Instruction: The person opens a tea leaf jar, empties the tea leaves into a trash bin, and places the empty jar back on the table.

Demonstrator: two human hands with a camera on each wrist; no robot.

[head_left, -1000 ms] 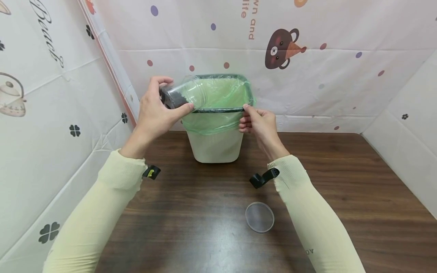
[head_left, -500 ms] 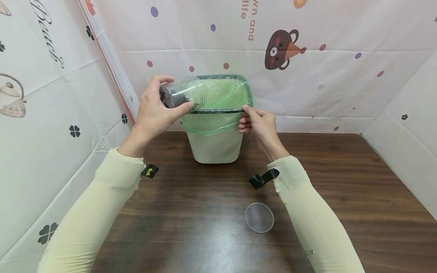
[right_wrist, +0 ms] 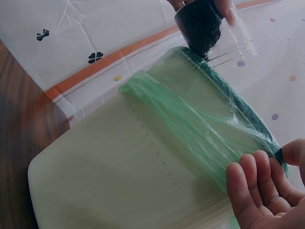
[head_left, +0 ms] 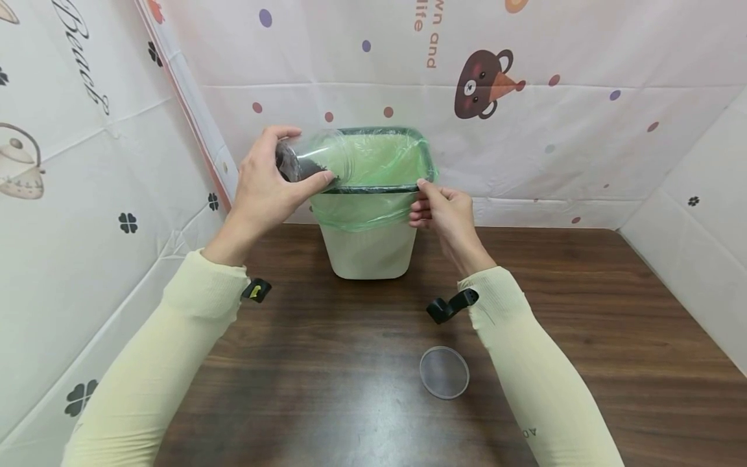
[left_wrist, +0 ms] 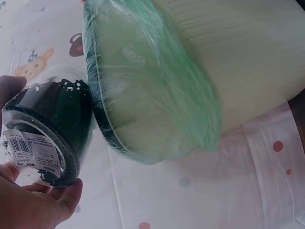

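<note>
My left hand (head_left: 265, 178) grips a clear plastic jar (head_left: 303, 152) tipped on its side, its mouth over the left part of the bin's opening. Dark, crumbly stuff (left_wrist: 55, 107) lies inside along the lower wall, and a barcode label (left_wrist: 35, 150) is on the jar's base. The pale bin (head_left: 370, 256) stands upright, lined with a thin green bag (head_left: 362, 217) folded over its dark rim (head_left: 379, 189). At the rim's front right corner, my right hand (head_left: 446, 211) pinches bag and edge between thumb and fingers. The bin's floor is hidden.
On the brown wooden table (head_left: 327, 363) a round clear lid (head_left: 444, 372) lies flat, near my right forearm. Printed cloth walls (head_left: 560, 143) rise behind the bin and at both sides. Each sleeve cuff carries a black wrist camera mount (head_left: 452, 306).
The jar has shifted very slightly up and right, and the dark stuff in it has slid about along the lower wall. My right hand keeps its hold on the rim.
</note>
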